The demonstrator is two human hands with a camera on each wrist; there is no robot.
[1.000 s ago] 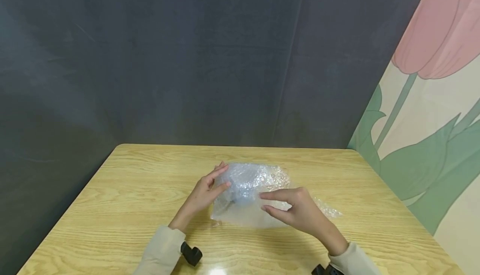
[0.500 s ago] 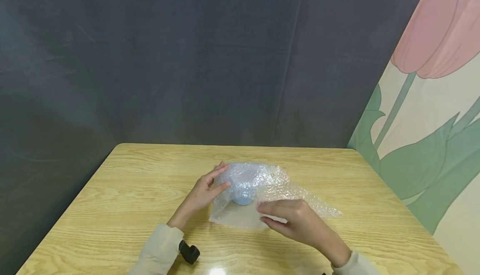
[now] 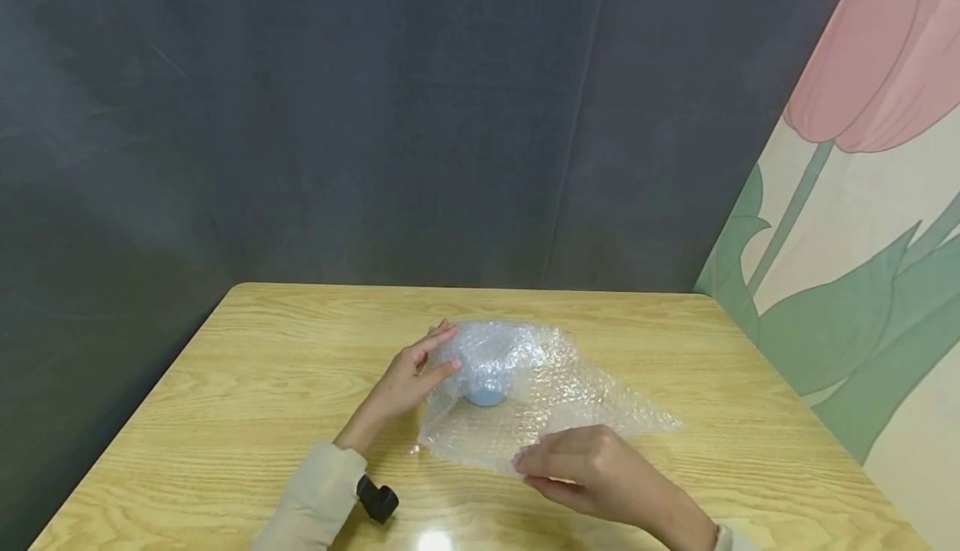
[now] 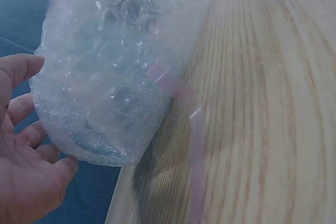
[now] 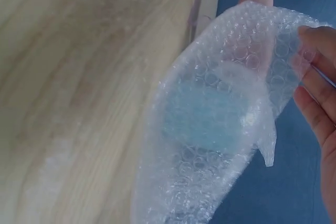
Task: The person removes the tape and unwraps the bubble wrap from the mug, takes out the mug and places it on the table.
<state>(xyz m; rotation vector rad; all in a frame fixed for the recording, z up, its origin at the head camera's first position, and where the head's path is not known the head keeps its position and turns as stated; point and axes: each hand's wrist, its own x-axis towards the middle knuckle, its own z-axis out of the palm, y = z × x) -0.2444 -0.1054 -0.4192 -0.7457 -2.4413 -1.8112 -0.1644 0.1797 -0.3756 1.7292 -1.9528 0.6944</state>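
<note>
A sheet of clear bubble wrap [image 3: 577, 388] lies over and around a light blue thing [image 3: 486, 396] on the table. Through the wrap, the blue thing [image 5: 207, 116] looks blurred, so its kind is unclear. At the left end of the bundle rests my left hand [image 3: 408, 378], its fingers spread and loosely bent, the thumb in front and the other fingers higher up. My right hand [image 3: 600, 468] pinches the near edge of the bubble wrap between thumb and fingers, drawing that flap toward the front of the table.
A pinkish strip [image 4: 197, 150], like tape, runs from the wrap across the wooden table [image 3: 262, 384]. A dark curtain [image 3: 375, 117] hangs behind the table, and a wall with painted tulips [image 3: 847, 284] stands at the right. A black wrist camera [image 3: 377, 501] sits by the left sleeve.
My right hand has moved nearer and down, pulling the wrap's flap toward the front edge, and the blue thing shows more plainly. The left hand has stayed at the bundle's left end.
</note>
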